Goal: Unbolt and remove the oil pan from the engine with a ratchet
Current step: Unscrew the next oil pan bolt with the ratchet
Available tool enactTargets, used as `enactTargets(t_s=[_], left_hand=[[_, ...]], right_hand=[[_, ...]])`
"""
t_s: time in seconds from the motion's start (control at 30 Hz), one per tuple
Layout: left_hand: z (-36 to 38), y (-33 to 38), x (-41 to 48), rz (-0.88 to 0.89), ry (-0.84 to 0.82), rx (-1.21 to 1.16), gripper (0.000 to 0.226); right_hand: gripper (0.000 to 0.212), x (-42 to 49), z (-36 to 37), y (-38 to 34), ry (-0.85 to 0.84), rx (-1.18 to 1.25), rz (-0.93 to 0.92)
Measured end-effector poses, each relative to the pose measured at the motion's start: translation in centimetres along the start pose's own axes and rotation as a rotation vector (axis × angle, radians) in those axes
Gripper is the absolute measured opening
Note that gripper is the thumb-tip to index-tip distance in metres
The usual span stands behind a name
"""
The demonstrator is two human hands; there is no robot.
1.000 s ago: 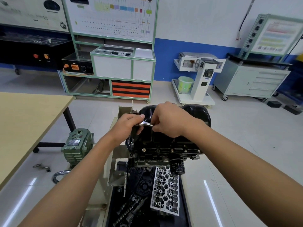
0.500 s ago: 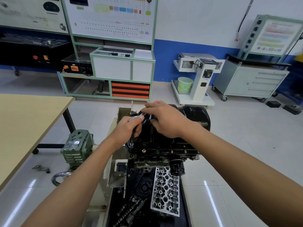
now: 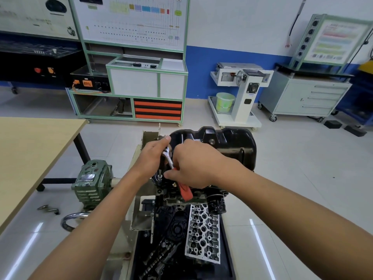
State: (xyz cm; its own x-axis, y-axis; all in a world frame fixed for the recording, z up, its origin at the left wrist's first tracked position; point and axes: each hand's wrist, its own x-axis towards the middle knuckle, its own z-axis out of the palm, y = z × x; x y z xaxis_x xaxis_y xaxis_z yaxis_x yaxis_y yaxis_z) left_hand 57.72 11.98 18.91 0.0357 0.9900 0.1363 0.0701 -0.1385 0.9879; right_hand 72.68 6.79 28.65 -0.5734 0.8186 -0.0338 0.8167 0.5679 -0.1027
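Pan (image 3: 222, 146) sits on top of engine (image 3: 197, 199). Right hand (image 3: 193, 164) grips red handle of ratchet (image 3: 171, 164), left hand (image 3: 151, 158) curls around its head. We press socket (image 3: 160, 176) straight on bolt, swing short.

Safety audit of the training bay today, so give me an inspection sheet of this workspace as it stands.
Surface: black tray under the engine, holding a cylinder head and other parts.
Job's things: oil pan on the engine; ratchet at its left edge.
Clutter: metal hooks on the floor.
Grippers: left hand holds the ratchet's head, right hand grips its red handle.
Cables: a lead hangs on the wall.
Surroundings: wooden table, training board, drawer cabinet.
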Motion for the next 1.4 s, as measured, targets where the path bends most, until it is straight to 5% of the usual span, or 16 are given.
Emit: enactTargets(t_s=[0.27, 0.37, 0.57, 0.67, 0.87, 1.17, 1.4], left_hand=[[-1.7, 0.7, -0.5, 0.018, -0.119, -0.014, 0.051], [-1.9, 0.2, -0.7, 0.033, -0.177, -0.037, 0.053], [-0.5, 0.1, -0.9, 0.075, -0.36, 0.048, 0.059], [0.1, 0.1, -0.9, 0.063, -0.31, 0.043, 0.06], [0.3, -0.4, -0.2, 0.023, -0.101, 0.004, 0.061], [0.9, -0.7, -0.1, -0.047, 0.0, -0.057, 0.056], [0.0, -0.3, -0.3, 0.008, -0.058, -0.054, 0.054]], right_hand=[[0.036, 0.9, -1.4, 1.5, -0.046, -0.076, 0.041], [0.009, 1.9, -1.4, 2.4, 0.054, -0.163, 0.046], [0.036, 3.7, 0.3, 4.1, 0.17, -0.12, -0.018], [0.044, 3.4, 1.0, 4.7, 0.163, -0.093, -0.028], [0.013, 1.7, 0.3, 4.6, 0.181, -0.111, 0.025], [0.047, -0.2, 0.3, 0.3, -0.012, -0.009, -0.002], [0.045, 0.2, -0.6, 0.5, -0.114, 0.037, -0.009]])
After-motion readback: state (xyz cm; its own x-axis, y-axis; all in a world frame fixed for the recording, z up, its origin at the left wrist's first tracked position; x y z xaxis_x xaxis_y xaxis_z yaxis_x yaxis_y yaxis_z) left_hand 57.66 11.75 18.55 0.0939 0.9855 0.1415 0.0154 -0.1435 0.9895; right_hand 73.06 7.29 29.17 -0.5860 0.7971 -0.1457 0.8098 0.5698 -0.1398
